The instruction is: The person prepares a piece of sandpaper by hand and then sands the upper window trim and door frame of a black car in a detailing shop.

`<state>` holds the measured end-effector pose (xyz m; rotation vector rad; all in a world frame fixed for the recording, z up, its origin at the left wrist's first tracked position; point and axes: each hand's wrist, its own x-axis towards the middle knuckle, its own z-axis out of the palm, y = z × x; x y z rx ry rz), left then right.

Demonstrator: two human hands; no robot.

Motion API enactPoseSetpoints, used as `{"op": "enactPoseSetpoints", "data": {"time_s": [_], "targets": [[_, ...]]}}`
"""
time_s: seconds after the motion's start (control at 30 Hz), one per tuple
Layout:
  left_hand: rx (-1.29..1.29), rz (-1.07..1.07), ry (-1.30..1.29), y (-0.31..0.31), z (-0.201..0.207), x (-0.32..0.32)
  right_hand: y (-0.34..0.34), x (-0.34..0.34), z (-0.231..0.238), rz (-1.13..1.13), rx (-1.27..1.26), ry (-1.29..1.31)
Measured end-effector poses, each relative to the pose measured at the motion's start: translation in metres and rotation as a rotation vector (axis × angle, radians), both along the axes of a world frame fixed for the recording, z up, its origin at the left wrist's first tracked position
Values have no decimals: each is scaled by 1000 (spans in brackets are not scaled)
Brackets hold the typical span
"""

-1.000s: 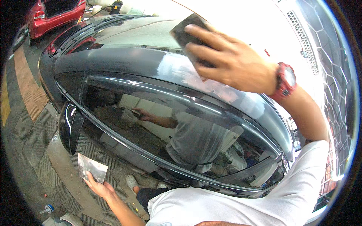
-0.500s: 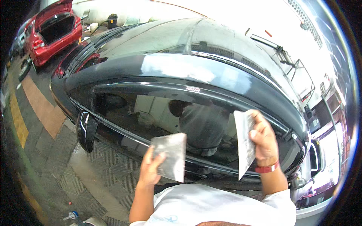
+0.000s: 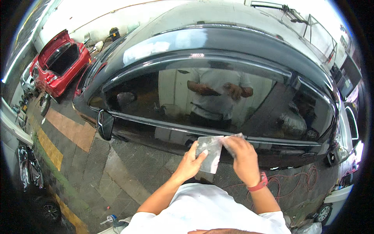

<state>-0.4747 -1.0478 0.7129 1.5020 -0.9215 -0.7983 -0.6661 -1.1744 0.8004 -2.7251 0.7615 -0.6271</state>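
My left hand (image 3: 191, 162) is closed on a worn grey sheet that looks like sandpaper (image 3: 209, 153), thumb on its face. My right hand (image 3: 242, 154), with a red wristband (image 3: 258, 182), is blurred and bent close to that sheet's right edge. A pale edge of a second sheet (image 3: 239, 135) shows above its fingers; the rest of it is hidden. I cannot tell whether the two sheets touch. Both hands are in front of the side of a black car (image 3: 171, 146), below its dark window (image 3: 148, 97), which reflects me.
The car's side mirror (image 3: 105, 124) juts out at the left. A red car (image 3: 64, 64) with a raised tailgate stands at the far left. A red hose (image 3: 296, 181) lies coiled on the floor at the right. A loose wheel (image 3: 46, 105) is near the red car.
My hands have come together from wide apart, the right one moving left and down with its sheet. The view has shifted, so the car sits further off and more floor shows.
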Motion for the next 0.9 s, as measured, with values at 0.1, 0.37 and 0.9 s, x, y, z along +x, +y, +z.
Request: {"op": "enactPoseSetpoints", "data": {"time_s": [0.1,0.37,0.9], "targets": [[-31,134,-9,5,-24,-29,44,-25,-43,63,-71,112],[-283,438,626,28,-53,-42,89,-80,-12,259,-5,34],[-209,214,693,43,-36,-42,107,-49,-56,70,1078,-412]]}}
